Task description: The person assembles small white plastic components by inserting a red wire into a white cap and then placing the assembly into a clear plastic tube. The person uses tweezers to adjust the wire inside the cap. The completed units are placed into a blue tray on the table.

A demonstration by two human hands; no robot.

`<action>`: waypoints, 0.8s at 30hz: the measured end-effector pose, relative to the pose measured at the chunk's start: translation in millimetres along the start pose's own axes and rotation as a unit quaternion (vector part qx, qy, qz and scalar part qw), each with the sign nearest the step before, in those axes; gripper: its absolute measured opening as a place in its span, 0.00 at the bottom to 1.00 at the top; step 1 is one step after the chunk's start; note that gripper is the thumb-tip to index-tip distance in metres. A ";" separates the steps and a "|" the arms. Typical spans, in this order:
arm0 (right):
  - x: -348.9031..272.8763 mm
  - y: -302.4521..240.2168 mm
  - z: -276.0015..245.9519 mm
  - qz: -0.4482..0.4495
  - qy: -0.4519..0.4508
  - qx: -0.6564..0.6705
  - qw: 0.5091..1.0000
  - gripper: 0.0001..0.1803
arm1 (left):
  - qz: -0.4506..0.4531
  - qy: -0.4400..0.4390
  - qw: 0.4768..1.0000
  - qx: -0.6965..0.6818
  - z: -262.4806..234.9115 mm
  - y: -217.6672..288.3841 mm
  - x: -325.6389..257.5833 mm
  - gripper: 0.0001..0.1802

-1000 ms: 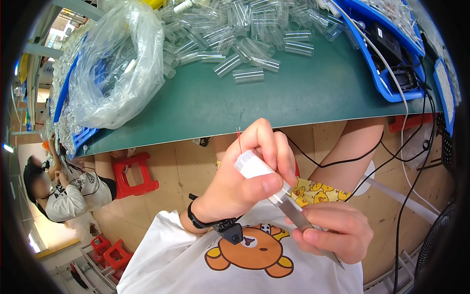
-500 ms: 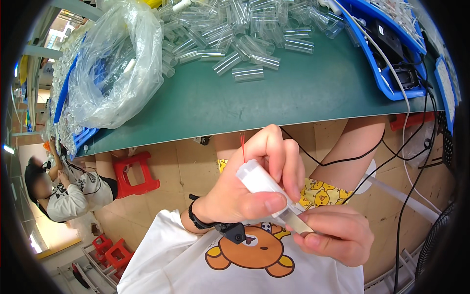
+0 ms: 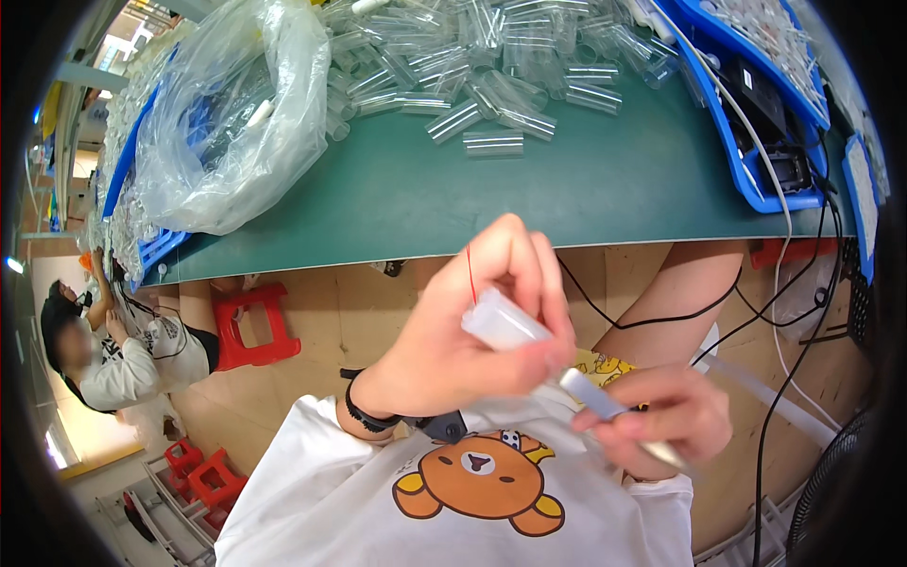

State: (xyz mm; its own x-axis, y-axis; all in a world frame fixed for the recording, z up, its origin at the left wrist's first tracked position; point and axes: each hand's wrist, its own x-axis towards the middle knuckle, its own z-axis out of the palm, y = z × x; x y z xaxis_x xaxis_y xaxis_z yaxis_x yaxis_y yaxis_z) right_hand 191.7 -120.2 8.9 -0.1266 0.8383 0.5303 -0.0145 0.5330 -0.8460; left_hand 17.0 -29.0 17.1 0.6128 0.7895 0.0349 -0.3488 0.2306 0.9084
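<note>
My left hand (image 3: 444, 345) is closed around a short tube (image 3: 503, 323), clear at its rim and white inside, tilted in front of my shirt. Thin red wire (image 3: 470, 269) sticks up from the tube's upper end. At the lower right, my right hand (image 3: 675, 411) grips a flat silver strip (image 3: 593, 394) between thumb and fingers. The tip of the strip lies close to the tube's lower end; whether they touch cannot be made out. Motion blurs the right fingers and the strip.
Clear plastic tubes (image 3: 493, 144) lie heaped on the green table (image 3: 397, 203). A plastic bag (image 3: 283, 161) stands left, blue trays (image 3: 756, 189) with black devices right. Cables (image 3: 777, 378) hang at the right. Another person (image 3: 132, 364) sits at far left, near a red stool (image 3: 255, 326).
My right hand has drawn the silver strip slightly away from the tube's lower end, towards the right. My left hand has risen a little, still holding the tube.
</note>
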 end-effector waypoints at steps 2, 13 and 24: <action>-0.8 3.7 -6.2 -0.013 0.049 -0.005 0.999 0.14 | -0.021 0.021 0.997 0.077 -7.9 6.2 1.8 0.16; -0.9 5.1 3.1 0.107 0.152 -0.070 0.980 0.10 | -0.006 0.201 0.960 0.196 -62.8 23.6 -5.0 0.12; 42.8 9.1 -3.8 0.173 0.104 -0.162 0.966 0.08 | 0.152 0.290 0.939 -0.110 -169.4 133.6 -17.0 0.26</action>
State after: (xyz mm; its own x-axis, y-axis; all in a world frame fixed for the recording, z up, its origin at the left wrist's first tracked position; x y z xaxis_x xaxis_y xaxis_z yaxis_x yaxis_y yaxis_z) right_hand 189.9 -79.0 24.2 0.1348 0.9593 0.2480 0.3088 0.1972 -0.9305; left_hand -160.1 84.7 67.3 -0.0052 0.9999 -0.0125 -0.6215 0.0065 0.7834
